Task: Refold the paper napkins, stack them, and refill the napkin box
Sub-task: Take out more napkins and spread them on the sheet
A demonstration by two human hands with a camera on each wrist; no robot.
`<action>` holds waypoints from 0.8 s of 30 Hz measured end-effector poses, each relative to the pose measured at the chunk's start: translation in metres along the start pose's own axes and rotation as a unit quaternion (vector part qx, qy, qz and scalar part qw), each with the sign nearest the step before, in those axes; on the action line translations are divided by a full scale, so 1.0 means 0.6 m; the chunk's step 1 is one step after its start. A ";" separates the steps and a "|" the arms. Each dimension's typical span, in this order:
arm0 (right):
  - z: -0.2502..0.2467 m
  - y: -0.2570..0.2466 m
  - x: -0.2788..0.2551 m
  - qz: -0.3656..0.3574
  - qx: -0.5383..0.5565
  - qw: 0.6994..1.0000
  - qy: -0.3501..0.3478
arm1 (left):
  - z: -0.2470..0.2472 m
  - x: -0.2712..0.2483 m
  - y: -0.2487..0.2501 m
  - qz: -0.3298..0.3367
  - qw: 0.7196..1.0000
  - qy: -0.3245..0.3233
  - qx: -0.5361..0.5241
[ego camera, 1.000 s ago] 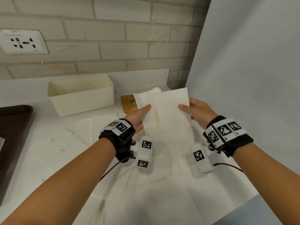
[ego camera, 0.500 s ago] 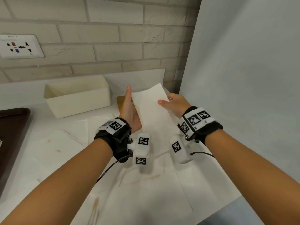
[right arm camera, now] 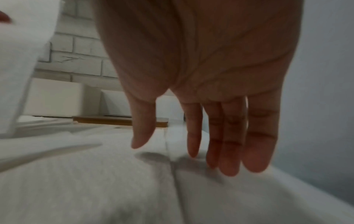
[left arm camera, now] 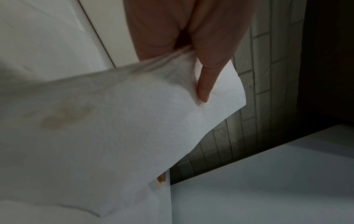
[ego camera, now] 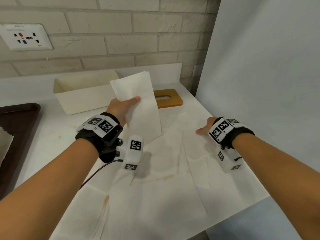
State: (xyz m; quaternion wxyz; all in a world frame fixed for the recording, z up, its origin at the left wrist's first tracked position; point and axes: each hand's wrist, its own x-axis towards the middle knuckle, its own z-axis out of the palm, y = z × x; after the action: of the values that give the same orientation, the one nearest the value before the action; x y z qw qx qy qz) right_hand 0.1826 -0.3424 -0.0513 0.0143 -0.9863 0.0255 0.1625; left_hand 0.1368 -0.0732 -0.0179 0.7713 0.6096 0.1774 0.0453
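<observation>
My left hand [ego camera: 123, 105] pinches a folded white napkin [ego camera: 138, 104] and holds it upright above the counter; the left wrist view shows my thumb [left arm camera: 206, 84] pressed on the napkin [left arm camera: 114, 121], which carries a faint brown stain. My right hand [ego camera: 205, 127] hovers low over the napkins spread on the counter [ego camera: 164, 170], fingers [right arm camera: 229, 144] straight and holding nothing. The cream napkin box [ego camera: 83, 94] stands open at the back, behind the held napkin. Its wooden lid [ego camera: 168, 98] with a slot lies flat to the right of the box.
A dark brown tray [ego camera: 15, 129] sits at the left edge of the counter. A brick wall with a socket [ego camera: 26, 38] runs behind, and a grey panel [ego camera: 259, 66] closes off the right side. The counter's front edge [ego camera: 242, 210] runs diagonally at lower right.
The two hands brought the napkin's sides together into a fold. My right hand then let go and moved down to the right, while my left hand kept the folded napkin.
</observation>
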 end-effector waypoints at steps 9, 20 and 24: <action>0.019 -0.022 0.014 -0.004 0.028 0.999 -0.017 | -0.018 -0.004 -0.008 -0.020 1.000 -0.003 0.013; -0.024 -0.011 0.028 -0.035 0.258 0.960 0.106 | -0.005 0.009 -0.011 -0.064 0.997 -0.018 -0.035; -0.085 -0.016 0.004 -0.101 0.371 0.905 0.185 | -0.004 0.013 -0.010 -0.071 0.997 -0.021 -0.033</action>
State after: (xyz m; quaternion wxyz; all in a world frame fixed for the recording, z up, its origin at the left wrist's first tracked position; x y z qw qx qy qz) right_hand 0.2016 -0.3350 -0.0038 0.3901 -0.9195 -0.0136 -0.0463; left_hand 0.1426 -0.0705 -0.0257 0.7960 0.5701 0.2027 -0.0167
